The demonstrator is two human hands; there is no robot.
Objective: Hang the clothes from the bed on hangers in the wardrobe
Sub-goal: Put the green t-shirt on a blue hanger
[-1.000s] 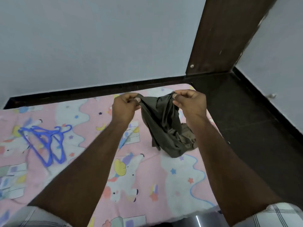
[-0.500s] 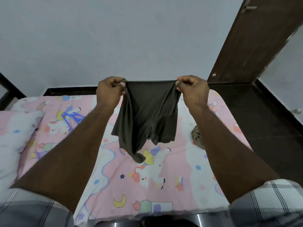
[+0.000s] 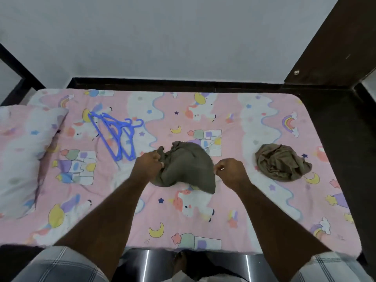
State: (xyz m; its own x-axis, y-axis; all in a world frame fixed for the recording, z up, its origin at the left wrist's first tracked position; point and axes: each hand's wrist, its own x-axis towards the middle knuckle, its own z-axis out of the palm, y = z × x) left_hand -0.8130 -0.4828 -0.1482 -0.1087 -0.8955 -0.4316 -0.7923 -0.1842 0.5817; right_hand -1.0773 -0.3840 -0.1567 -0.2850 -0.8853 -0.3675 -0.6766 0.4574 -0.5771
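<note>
An olive-grey garment lies bunched on the pink unicorn-print bed, near its middle. My left hand grips the garment's left edge with curled fingers. My right hand has its fingers curled at the garment's right edge and seems to pinch it. A second, crumpled olive garment sits apart on the bed to the right. Three blue plastic hangers lie overlapped on the sheet to the left of my left hand.
A pillow in matching print lies at the bed's left end. A dark wooden panel stands at the far right against the grey wall. Dark floor runs along the bed's right side. A metal frame edge shows below the mattress.
Both hands have come down from holding the garment spread in the air. It now lies bunched on the bed, and the view has tilted down over the whole mattress.
</note>
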